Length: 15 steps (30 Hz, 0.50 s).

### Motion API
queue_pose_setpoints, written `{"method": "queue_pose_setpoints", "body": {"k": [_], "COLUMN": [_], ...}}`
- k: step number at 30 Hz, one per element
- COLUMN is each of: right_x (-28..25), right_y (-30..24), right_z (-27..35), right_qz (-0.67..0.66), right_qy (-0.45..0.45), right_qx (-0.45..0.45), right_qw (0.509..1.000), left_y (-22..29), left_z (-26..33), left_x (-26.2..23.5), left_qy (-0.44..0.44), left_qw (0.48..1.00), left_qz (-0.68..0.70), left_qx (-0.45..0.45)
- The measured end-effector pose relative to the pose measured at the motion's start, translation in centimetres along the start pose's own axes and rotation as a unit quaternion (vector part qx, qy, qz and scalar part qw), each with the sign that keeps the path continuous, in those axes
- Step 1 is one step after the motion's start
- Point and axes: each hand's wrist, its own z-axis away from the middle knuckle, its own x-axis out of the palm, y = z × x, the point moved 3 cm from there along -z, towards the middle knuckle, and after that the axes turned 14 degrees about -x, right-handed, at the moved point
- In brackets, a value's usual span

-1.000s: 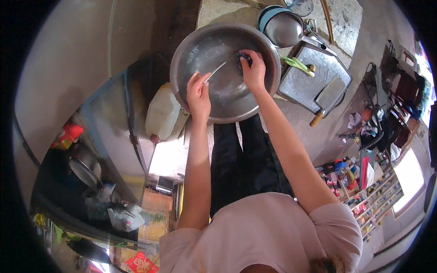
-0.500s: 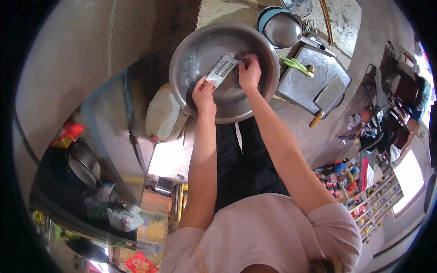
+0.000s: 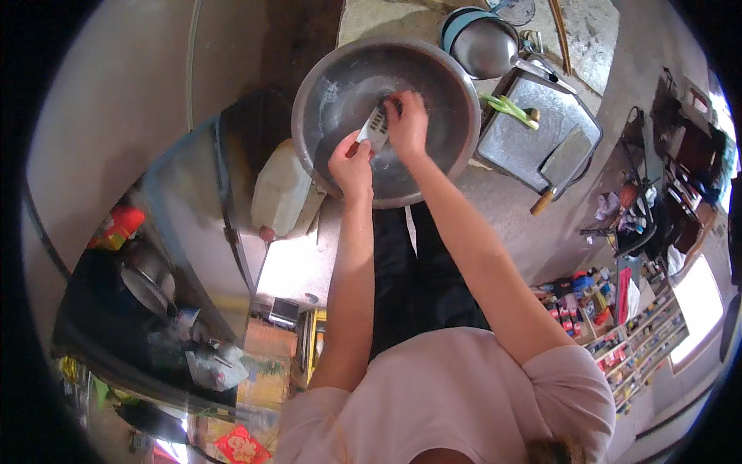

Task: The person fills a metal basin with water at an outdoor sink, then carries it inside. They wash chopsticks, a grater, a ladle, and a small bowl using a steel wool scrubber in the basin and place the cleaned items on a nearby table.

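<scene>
A pale, flat grater [image 3: 372, 131] with rows of slots slants over a wide grey metal basin [image 3: 447, 143]. My left hand [image 3: 353, 166] grips its near end, thumb on top. My right hand [image 3: 408, 130] lies against the grater's far part, fingers bent and pressed together, covering much of the slotted face. Whatever those fingers may hold is hidden under them. Whitish, wet-looking smears show on the basin's inner wall.
Right of the basin, a metal tray [image 3: 533, 104] carries green stalks [image 3: 508, 110] and a wooden-handled cleaver [image 3: 564, 158]. Behind it stands a steel saucepan [image 3: 485, 50]. A whitish plastic jug [image 3: 280, 189] is at the basin's left. Dark trousers show below.
My right hand has moved left and onto the grater, from just beyond its right side. The grater is tilted more steeply and less of its face shows. My left hand keeps its grip.
</scene>
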Motion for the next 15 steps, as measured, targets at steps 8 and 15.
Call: {"method": "queue_pose_setpoints", "body": {"k": [8, 15], "right_x": [-0.7, -0.7], "right_y": [2.1, 2.5], "right_z": [-1.0, -0.7], "right_qz": [0.061, 0.171], "right_qy": [0.007, 0.055], "right_qx": [0.0, -0.041], "right_qw": [0.998, 0.983], "left_y": [-0.8, -2.0], "left_z": [0.2, -2.6], "left_x": [-1.2, -0.6], "left_qy": [0.013, 0.101], "left_qw": [0.997, 0.966], "left_qz": [-0.074, -0.193], "left_qx": [-0.001, 0.137]}}
